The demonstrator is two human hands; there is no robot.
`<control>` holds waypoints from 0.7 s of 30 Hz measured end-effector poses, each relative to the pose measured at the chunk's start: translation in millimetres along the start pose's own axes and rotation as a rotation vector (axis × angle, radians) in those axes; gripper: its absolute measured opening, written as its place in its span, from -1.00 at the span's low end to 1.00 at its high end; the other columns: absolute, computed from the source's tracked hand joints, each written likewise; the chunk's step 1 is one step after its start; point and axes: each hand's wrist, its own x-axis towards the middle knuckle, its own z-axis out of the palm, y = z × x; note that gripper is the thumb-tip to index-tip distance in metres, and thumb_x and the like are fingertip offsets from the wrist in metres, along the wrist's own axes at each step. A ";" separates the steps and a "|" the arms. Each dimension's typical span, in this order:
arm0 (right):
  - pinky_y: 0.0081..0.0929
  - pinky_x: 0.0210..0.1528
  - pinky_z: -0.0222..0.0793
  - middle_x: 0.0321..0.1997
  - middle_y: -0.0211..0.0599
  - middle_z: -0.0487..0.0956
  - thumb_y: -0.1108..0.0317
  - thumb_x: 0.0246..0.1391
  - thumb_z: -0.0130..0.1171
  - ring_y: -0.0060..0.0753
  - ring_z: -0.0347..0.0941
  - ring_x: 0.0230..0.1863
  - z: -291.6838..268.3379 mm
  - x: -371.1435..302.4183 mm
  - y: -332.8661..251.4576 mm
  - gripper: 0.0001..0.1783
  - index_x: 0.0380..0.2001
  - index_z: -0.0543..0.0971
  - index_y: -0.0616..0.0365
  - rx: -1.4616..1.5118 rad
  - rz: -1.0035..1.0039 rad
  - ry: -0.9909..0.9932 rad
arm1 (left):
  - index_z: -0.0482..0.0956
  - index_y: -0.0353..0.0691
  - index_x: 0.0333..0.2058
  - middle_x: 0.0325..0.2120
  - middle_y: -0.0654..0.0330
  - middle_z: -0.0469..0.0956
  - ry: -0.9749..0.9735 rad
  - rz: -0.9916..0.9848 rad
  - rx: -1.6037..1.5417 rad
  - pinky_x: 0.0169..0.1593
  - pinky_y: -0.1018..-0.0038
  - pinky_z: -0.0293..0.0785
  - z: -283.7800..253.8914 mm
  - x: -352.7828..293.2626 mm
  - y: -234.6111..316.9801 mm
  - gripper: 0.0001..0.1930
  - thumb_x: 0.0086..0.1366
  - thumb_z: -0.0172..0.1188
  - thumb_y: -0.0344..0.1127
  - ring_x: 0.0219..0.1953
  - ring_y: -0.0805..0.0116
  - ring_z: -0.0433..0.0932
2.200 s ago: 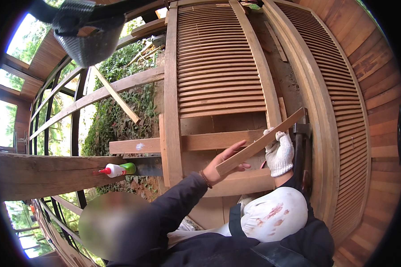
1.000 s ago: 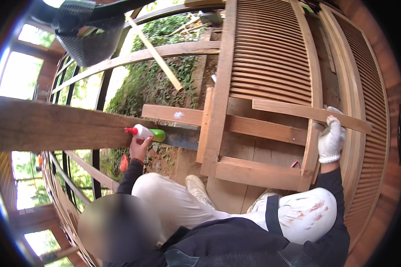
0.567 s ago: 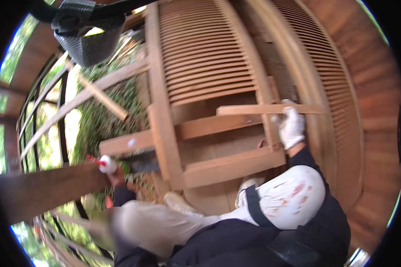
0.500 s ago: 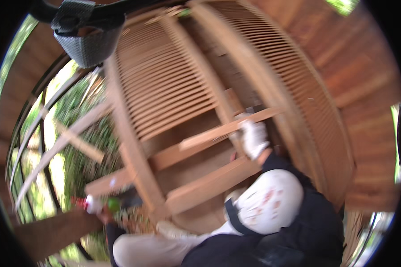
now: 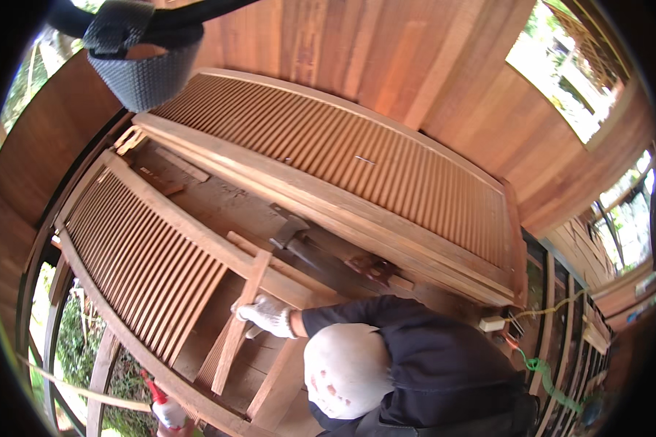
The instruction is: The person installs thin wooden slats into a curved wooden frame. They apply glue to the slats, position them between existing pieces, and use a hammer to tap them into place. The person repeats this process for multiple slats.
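Now my right hand, in its white work glove, is closed around the loose wooden slat, which I've swung from lying crosswise to standing nearly on end against the open lower part of the louvred shutter frame. My left hand has dropped low to the bottom edge of view and grips the small white bottle with the red cap, well apart from the slat. My view has tilted too: a second louvred panel now lies above, with a hammer on the boards between the two. To my mind the slat is lined up for fitting into the frame.
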 end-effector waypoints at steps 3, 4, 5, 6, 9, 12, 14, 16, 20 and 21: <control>-0.41 -0.37 0.69 -0.14 -0.24 0.63 0.33 0.21 0.22 -0.35 0.62 -0.19 1.2 5.0 -6.7 -0.69 -0.04 0.62 0.27 0.050 0.028 -0.016 | 0.50 -0.25 0.14 -0.10 0.23 0.63 0.033 0.013 0.139 -0.06 0.32 0.62 -16.1 -14.4 22.6 -0.26 -0.02 0.62 -0.21 -0.10 0.39 0.61; -0.37 -0.34 0.70 -0.13 -0.25 0.62 0.34 0.18 0.22 -0.34 0.62 -0.16 -7.1 9.9 -3.9 -0.70 -0.04 0.61 0.23 0.095 0.055 -0.025 | 0.49 -0.28 0.16 -0.06 0.22 0.62 0.044 0.018 0.192 -0.01 0.32 0.61 -15.1 -18.4 40.4 -0.20 -0.08 0.65 -0.22 -0.05 0.41 0.60; -0.35 -0.32 0.71 -0.13 -0.27 0.62 0.34 0.17 0.22 -0.32 0.62 -0.17 -6.9 7.7 -3.9 -0.71 -0.06 0.60 0.21 0.130 0.050 -0.038 | 0.38 -0.21 0.29 0.11 0.13 0.60 -0.024 -0.007 0.069 0.21 0.30 0.52 -23.5 -21.9 29.1 -0.08 -0.04 0.60 -0.12 0.10 0.23 0.61; -0.34 -0.30 0.71 -0.14 -0.30 0.61 0.32 0.19 0.19 -0.31 0.61 -0.19 -8.4 8.4 -9.6 -0.73 -0.07 0.60 0.18 0.146 0.026 -0.041 | 0.32 -0.19 0.33 0.19 0.15 0.55 -0.073 0.025 -0.166 0.30 0.28 0.42 -17.4 -19.1 19.0 -0.05 0.01 0.59 -0.02 0.21 0.26 0.54; -0.32 -0.39 0.71 -0.28 -0.38 0.59 0.36 0.21 0.12 -0.42 0.57 -0.33 -12.2 23.8 11.6 -0.78 -0.12 0.63 0.14 0.139 0.031 0.087 | 0.34 -0.24 0.30 0.21 0.14 0.53 -0.122 -0.005 -0.398 0.38 0.30 0.33 -14.2 -18.5 27.7 -0.21 0.15 0.44 -0.11 0.27 0.25 0.49; -0.35 -0.44 0.72 -0.26 -0.37 0.62 0.36 0.21 0.11 -0.44 0.62 -0.33 -18.9 18.7 24.7 -0.76 -0.10 0.63 0.12 0.100 -0.036 0.071 | 0.39 -0.29 0.26 0.16 0.05 0.58 0.005 0.051 -0.133 0.31 0.31 0.44 -15.4 -18.1 20.5 -0.20 0.06 0.50 -0.19 0.22 0.16 0.56; -0.38 -0.47 0.72 -0.26 -0.41 0.62 0.32 0.22 0.10 -0.42 0.64 -0.33 -17.5 6.9 19.0 -0.73 -0.06 0.63 0.13 0.064 -0.078 0.053 | 0.44 -0.27 0.20 -0.01 0.09 0.65 0.019 0.095 0.100 0.17 0.33 0.55 -17.1 -24.0 53.0 -0.24 0.03 0.57 -0.27 0.04 0.31 0.65; -0.38 -0.47 0.71 -0.24 -0.34 0.63 0.30 0.23 0.10 -0.38 0.65 -0.36 -16.5 8.6 23.0 -0.69 -0.02 0.62 0.14 0.045 -0.067 -0.061 | 0.47 -0.26 0.16 -0.13 -0.10 0.67 0.017 0.098 0.208 0.05 0.19 0.61 -20.7 -35.8 57.6 -0.24 0.00 0.57 -0.13 -0.04 -0.07 0.69; -0.36 -0.40 0.71 -0.21 -0.34 0.61 0.29 0.23 0.13 -0.35 0.66 -0.32 -30.9 23.8 25.9 -0.69 -0.02 0.62 0.17 -0.092 0.031 -0.096 | 0.50 -0.25 0.05 -0.12 -0.07 0.66 0.025 0.209 0.162 0.01 0.16 0.61 -8.8 -43.9 53.9 -0.30 -0.04 0.59 -0.11 -0.05 -0.07 0.68; -0.35 -0.37 0.72 -0.20 -0.35 0.61 0.30 0.22 0.14 -0.34 0.66 -0.30 -35.0 27.8 27.8 -0.69 -0.02 0.62 0.17 -0.096 0.042 -0.075 | 0.49 -0.22 0.04 -0.12 -0.04 0.66 0.019 0.228 0.177 0.02 0.16 0.62 -5.5 -43.2 56.7 -0.29 -0.06 0.61 -0.11 -0.06 -0.06 0.67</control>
